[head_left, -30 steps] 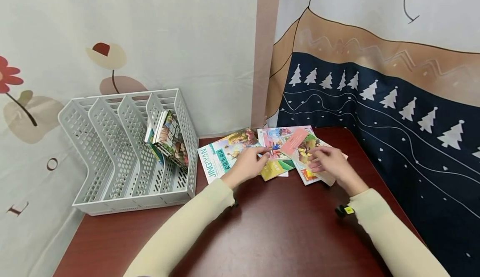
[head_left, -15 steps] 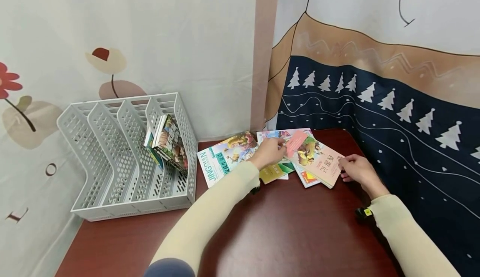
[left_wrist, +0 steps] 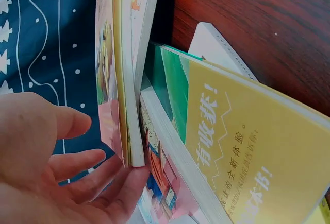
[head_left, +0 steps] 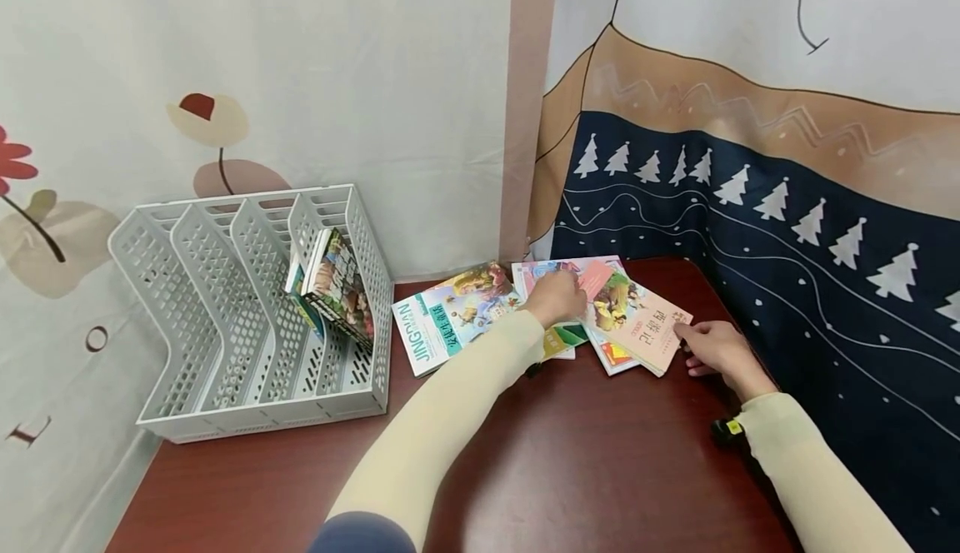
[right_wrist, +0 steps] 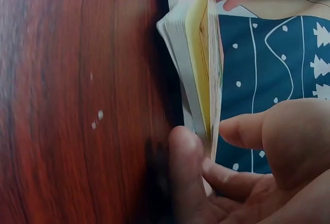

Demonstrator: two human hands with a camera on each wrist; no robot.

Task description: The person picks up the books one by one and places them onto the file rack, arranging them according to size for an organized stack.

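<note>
A pink paperback book (head_left: 648,328) with an illustrated cover and Chinese lettering lies on top of other books at the back right. My right hand (head_left: 720,351) pinches its right end, thumb on the cover and fingers underneath, as the right wrist view shows. At its left end is my left hand (head_left: 557,296). In the left wrist view the left fingertips (left_wrist: 129,188) touch the book's end edge, while the thumb stands off the cover. Below it, a yellow-and-green book (left_wrist: 247,147) and a book with a colourful cover (left_wrist: 167,183) lie overlapped.
To the left stands a light grey slotted file rack (head_left: 262,421). Several books (head_left: 341,282) lean in its right-hand slots. A white-and-teal book (head_left: 420,328) lies between rack and left hand. Curtains (head_left: 450,120) border the dark red table (head_left: 600,453).
My left hand has moved right to the pink book's left end. The right hand has moved right from over the cover and taken hold of its right end.
</note>
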